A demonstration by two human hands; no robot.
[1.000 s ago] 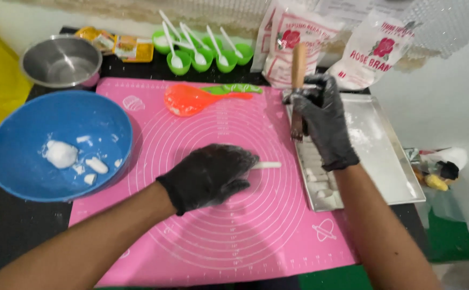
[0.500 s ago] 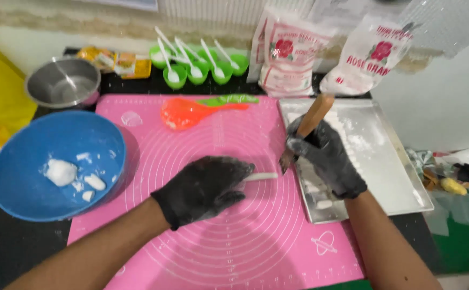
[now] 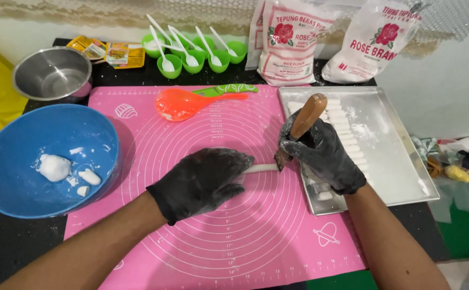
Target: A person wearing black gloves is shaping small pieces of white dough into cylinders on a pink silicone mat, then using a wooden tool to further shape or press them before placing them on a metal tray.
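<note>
— As the black-gloved left hand (image 3: pixel 202 180) lies flat on the pink silicone baking mat with printed circles (image 3: pixel 202 252), what is under it?

— A thin white rope of dough (image 3: pixel 261 168), its free end poking out just past the fingertips. The palm covers the rest, fingers spread and slightly bent, pressing rather than gripping.

— And the black-gloved right hand (image 3: pixel 320 153)?

— Closed in a fist round the brown wooden handle of a cutting tool (image 3: pixel 307 118). The handle tilts up and away from the fist; the blade end comes down below it, right at the exposed tip of the dough rope. Whether it touches the dough I cannot tell.

— What lies beyond that fist?

— A rectangular, flour-dusted metal tray (image 3: pixel 401 161), with a row of small white cut dough pieces (image 3: pixel 344 129) running just behind the knuckles.

— And on the far side of the flat hand?

— A blue plastic bowl with a few white dough lumps (image 3: pixel 46 161), well apart from it. Farther up the mat rests an orange plastic spoon (image 3: pixel 183 103); above the bowl stands an empty steel bowl (image 3: pixel 52 72).
</note>
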